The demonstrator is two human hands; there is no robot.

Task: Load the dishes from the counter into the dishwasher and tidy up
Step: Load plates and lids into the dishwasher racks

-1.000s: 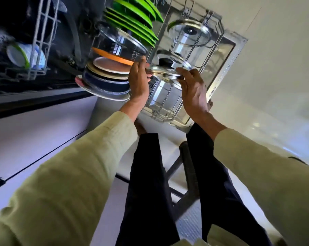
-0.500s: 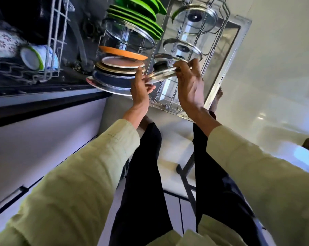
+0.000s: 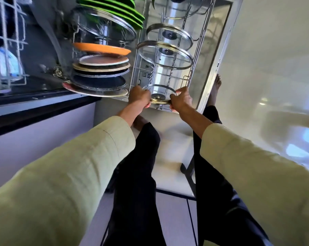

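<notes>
Glass lid (image 3: 161, 94) is sitting flat-ish between both hands, left hand (image 3: 139, 97) and right hand (image 3: 181, 100) pinching opposite rims, rack (image 3: 175, 75) slots just beyond.

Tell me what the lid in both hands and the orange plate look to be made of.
Lid: clear glass with a polished metal rim, seemingly; the rack shows through it. Orange plate: likely plastic or melamine, uniform matte colour; ceramic is possible.

Glossy white floor (image 3: 267, 71) with bright reflections, pale cabinet front (image 3: 34, 139) alongside.
</notes>
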